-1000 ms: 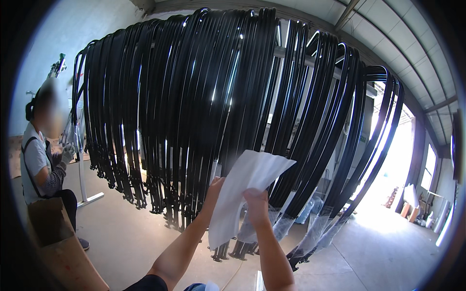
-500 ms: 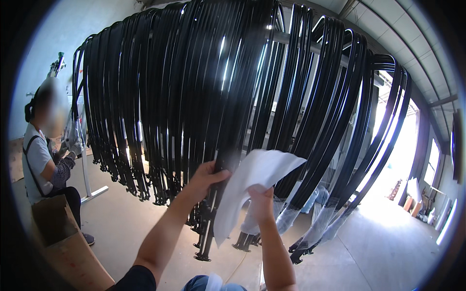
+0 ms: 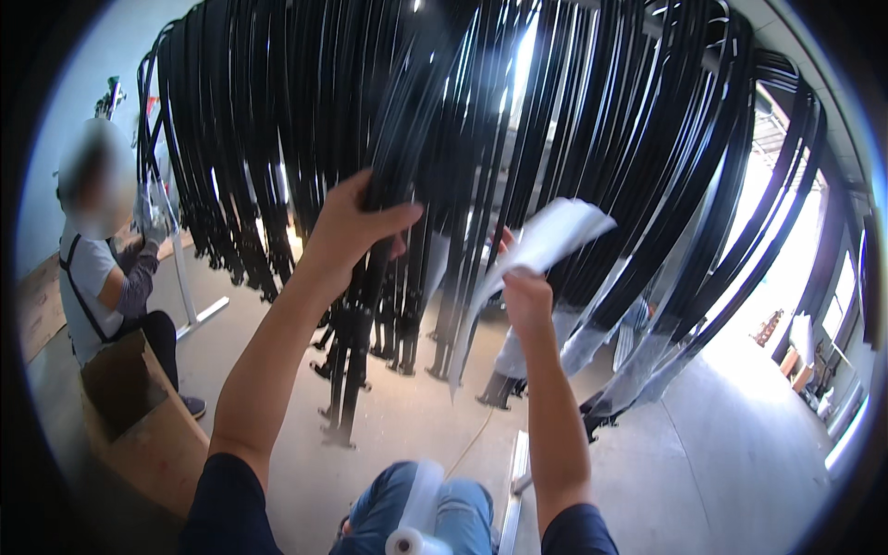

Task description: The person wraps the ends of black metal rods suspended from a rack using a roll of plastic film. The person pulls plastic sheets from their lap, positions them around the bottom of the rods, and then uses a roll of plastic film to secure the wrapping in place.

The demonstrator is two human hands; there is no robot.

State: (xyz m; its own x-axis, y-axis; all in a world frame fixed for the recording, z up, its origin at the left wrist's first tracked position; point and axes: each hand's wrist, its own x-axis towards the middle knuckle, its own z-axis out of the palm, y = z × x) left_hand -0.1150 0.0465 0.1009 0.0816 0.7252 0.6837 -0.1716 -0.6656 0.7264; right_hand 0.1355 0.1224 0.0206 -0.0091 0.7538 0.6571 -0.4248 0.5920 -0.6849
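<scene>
Sitting at far left, a co-worker in a white top and dark straps point(image 3: 97, 282) is just behind an open brown cardboard box point(image 3: 153, 458). Rows of long, glossy black strips point(image 3: 240, 129) hang in folds across the view. Your left hand point(image 3: 356, 231) has its fingers wrapped around a bundle of black strips point(image 3: 368, 282), gripped above its hooked lower ends. A roll of clear plastic film point(image 3: 421, 504) lies across your lap, over blue jeans point(image 3: 375, 504). Your right hand point(image 3: 529, 291) pinches a curled, thin white sheet point(image 3: 560, 227) between its fingers, the sheet beside the bundle. Farther right, clear plastic sleeves point(image 3: 638, 375) cover strip ends near a bright doorway point(image 3: 763, 250).
</scene>
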